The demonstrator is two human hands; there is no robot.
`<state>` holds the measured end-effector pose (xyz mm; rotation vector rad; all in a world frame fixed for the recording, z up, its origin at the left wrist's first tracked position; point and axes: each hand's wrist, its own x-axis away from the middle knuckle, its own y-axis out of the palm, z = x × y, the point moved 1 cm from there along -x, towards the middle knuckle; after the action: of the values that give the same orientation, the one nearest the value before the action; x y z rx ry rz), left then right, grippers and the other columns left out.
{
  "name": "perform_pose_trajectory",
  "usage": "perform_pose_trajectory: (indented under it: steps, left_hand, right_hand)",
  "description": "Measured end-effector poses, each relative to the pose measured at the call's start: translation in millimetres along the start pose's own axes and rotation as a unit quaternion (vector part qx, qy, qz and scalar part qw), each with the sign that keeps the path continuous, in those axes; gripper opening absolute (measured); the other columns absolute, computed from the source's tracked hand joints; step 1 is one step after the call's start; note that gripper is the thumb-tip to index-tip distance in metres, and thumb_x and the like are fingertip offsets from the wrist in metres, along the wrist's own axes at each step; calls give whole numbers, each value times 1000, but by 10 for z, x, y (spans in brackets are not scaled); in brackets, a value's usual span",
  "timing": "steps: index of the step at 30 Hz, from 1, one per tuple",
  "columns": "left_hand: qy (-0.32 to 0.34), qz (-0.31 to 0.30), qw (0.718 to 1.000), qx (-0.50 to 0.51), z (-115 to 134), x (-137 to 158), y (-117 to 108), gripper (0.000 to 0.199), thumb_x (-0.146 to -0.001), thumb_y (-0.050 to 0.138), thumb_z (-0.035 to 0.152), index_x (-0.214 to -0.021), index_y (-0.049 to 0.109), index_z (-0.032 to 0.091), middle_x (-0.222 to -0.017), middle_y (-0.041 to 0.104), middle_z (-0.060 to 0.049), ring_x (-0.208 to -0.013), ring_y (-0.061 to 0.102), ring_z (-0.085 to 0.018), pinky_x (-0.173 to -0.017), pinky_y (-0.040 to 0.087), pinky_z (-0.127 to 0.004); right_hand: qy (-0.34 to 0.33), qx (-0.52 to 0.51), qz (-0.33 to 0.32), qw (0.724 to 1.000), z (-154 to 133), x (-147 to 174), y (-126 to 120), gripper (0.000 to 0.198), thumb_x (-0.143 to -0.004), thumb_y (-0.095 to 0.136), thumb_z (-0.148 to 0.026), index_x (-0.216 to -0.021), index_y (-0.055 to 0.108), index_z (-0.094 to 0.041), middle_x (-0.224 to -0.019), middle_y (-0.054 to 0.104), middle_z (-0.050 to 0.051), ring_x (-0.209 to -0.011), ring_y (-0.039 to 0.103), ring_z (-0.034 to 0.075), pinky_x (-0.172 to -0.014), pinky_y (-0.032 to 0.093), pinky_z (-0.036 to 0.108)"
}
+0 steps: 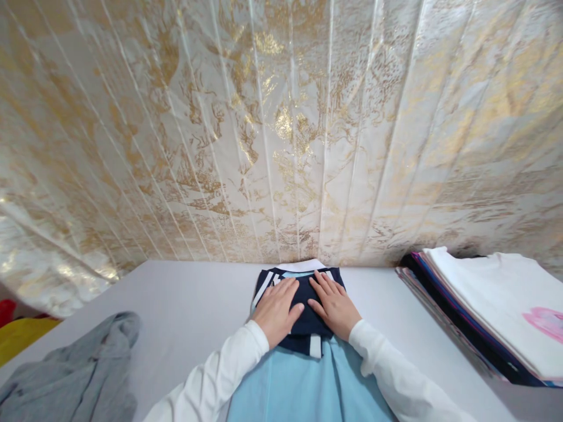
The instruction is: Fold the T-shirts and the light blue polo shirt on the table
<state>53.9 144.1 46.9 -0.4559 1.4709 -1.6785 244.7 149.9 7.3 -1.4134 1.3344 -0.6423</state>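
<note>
A light blue garment [299,381] with navy and white trim lies on the white table, running toward me. Its navy parts [307,305] are folded inward over the upper end, and a white collar edge [303,265] shows at the far side. My left hand [278,310] rests flat on the left of the navy cloth, fingers stretched forward. On the right of that cloth lies my right hand [334,305], palm down with fingers spread. Both hands press on the cloth without gripping it. The garment's near end runs out of view at the bottom.
A stack of folded clothes [466,328] stands at the right, topped by a white shirt [497,293] with a pink print. At the left lies a crumpled grey garment [83,369], with yellow cloth [26,337] beyond the table edge. A gold-patterned wall covering [281,135] borders the table [176,310] behind.
</note>
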Motion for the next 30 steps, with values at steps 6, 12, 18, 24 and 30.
perform_pose_trajectory:
  steps: [6, 12, 18, 24, 30]
  left_hand:
    - [-5, -66, 997, -26, -121, -62, 311, 63, -92, 42, 48, -142, 30, 13, -150, 23, -13, -138, 20, -27, -110, 21, -48]
    - [4, -83, 996, -36, -220, -94, 253, 58, -94, 37, 47, -143, 28, 18, -151, 21, -9, -139, 18, -23, -111, 20, -45]
    - [-2, -72, 997, -17, -275, -185, 308, 57, -94, 39, 48, -143, 30, 20, -151, 22, -8, -139, 18, -22, -110, 20, -45]
    - [3, -50, 998, 29, -292, -220, 287, 53, -93, 46, 39, -140, 36, 17, -149, 27, -12, -138, 22, -25, -109, 20, -48]
    - [14, -3, 994, 106, 8, -142, 202, 18, -88, 51, 15, -102, 61, 21, -115, 62, -3, -112, 51, -18, -97, 36, -32]
  right_hand:
    - [25, 105, -21, 994, 8, -15, 74, 62, -91, 36, -53, -142, 35, -16, -152, 23, 8, -139, 20, 29, -109, 24, 44]
    - [33, 106, -12, 994, 61, -47, 71, 64, -91, 35, -56, -141, 36, -18, -152, 21, 8, -139, 20, 28, -108, 25, 43]
    - [24, 104, -10, 994, 126, -100, 66, 63, -91, 35, -55, -141, 37, -17, -152, 22, 9, -138, 21, 28, -109, 25, 43]
    - [-5, 47, 32, 998, 210, -109, 52, 54, -92, 38, -45, -135, 45, -13, -149, 31, 13, -137, 24, 28, -108, 28, 46]
    - [-52, -39, 81, 995, 208, 32, -41, 43, -91, 35, -25, -132, 44, -15, -143, 41, 13, -133, 35, 20, -107, 33, 42]
